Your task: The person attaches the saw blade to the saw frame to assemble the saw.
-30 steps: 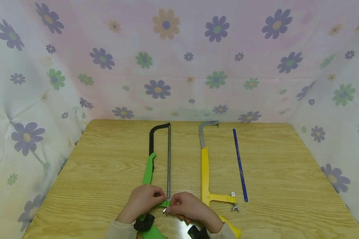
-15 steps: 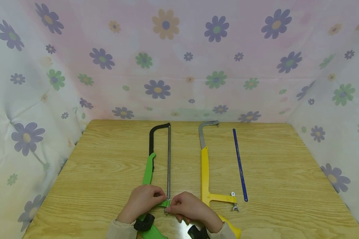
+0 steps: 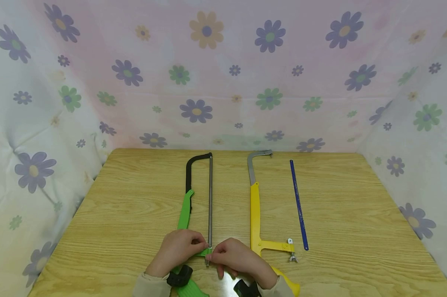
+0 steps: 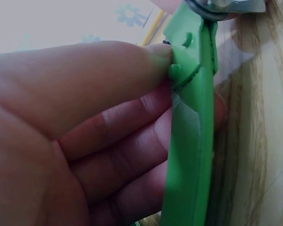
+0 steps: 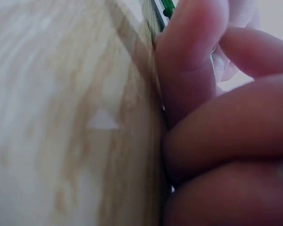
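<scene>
A hacksaw with a green frame and black front arm lies on the table, its grey blade fixed along one side. My left hand grips the frame's short green arm near the blade's lower end; the left wrist view shows thumb and fingers on either side of this green arm. At the arm's end, my right hand pinches the metal wing nut between thumb and forefinger. In the head view the fingers mostly hide that nut; the right wrist view shows curled fingers close to the tabletop.
Right of the hands lies a yellow hacksaw frame with no blade and its own wing nut. Further right is a loose blue saw blade. Flowered cloth stands round the wooden table.
My right fingers have shifted slightly at the wing nut, which has turned and is more covered now. The left hand and the green hacksaw have stayed put.
</scene>
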`<state>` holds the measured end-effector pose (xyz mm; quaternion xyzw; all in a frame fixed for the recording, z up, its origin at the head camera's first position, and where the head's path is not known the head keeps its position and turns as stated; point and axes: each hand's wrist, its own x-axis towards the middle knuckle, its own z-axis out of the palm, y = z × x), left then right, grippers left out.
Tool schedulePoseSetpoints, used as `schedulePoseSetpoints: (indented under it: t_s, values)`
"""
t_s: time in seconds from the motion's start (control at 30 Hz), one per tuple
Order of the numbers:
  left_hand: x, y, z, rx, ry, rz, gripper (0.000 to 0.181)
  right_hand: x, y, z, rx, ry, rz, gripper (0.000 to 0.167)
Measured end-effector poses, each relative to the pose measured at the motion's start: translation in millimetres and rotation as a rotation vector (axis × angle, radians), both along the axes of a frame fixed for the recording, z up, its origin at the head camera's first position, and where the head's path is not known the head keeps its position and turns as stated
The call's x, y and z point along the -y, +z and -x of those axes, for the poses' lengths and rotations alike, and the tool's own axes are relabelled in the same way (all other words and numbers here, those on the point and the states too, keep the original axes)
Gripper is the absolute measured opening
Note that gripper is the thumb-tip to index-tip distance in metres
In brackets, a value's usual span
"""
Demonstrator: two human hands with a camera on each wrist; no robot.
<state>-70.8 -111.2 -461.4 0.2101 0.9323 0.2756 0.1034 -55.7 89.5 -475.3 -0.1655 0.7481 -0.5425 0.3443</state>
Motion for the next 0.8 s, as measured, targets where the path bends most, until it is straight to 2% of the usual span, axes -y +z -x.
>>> schedulePoseSetpoints:
  t_s: [0.4,0.8]
  values:
    - [-0.3,1.4,-0.8,0.004,0.0,0.002,0.017,-0.6,-0.9,0.8,-0.034,0.031,-0.007,0.042]
    - [0.2,-0.5,-0.2,0.011,-0.002,-0.01,0.018,-1.2,-0.5,0.9,0.001,0.044,0.035,0.04]
